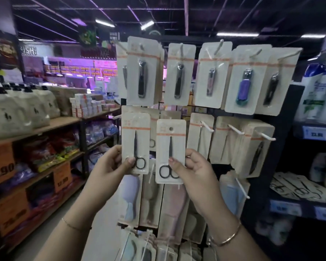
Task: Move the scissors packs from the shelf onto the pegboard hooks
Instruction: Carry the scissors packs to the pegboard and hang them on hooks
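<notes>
Cardboard scissors packs, one gripped per hand: left hand (113, 164), right hand (192, 166), thumbs hiding handles.

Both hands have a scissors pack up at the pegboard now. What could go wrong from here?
1. The right hand pinches its scissors pack only at the bottom edge; the hang hole is far up, so threading may wobble or miss.
2. The left hand is busy with the other pack, so neither hand can steady a hook.
3. Crowded neighbouring packs could get knocked.
</notes>
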Available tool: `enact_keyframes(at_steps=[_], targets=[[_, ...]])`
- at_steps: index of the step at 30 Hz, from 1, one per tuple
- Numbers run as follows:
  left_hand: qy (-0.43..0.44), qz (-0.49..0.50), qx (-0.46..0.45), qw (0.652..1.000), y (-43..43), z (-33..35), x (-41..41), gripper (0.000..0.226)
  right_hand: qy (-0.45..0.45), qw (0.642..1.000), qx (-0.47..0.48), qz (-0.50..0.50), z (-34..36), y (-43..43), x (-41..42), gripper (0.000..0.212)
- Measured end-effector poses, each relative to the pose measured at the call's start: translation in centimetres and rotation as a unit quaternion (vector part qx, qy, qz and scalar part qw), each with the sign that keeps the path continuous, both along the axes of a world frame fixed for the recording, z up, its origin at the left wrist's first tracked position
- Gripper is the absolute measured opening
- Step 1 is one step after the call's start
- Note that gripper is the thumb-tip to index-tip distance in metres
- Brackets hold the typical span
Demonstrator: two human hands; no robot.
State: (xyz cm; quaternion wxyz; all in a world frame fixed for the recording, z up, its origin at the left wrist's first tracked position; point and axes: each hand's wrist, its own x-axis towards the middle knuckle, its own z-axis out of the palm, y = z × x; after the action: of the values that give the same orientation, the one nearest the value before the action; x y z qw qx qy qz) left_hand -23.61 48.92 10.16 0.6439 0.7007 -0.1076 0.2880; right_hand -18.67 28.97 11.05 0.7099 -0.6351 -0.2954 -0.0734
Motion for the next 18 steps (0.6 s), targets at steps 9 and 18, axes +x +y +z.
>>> enact_keyframes(at_steps=[9,18], targets=[[0.026,-0.039,-0.036,0.998,1.5,0.4,0.7,0.023,-0.006,0.999,0.025,-0.035,0.1,1.1,0.8,0.015],[0.037,-0.062,-0.032,0.997,1.7,0.7,1.2,0.029,0.019,0.999,0.022,-0.034,0.1,1.4,2.0,0.012]])
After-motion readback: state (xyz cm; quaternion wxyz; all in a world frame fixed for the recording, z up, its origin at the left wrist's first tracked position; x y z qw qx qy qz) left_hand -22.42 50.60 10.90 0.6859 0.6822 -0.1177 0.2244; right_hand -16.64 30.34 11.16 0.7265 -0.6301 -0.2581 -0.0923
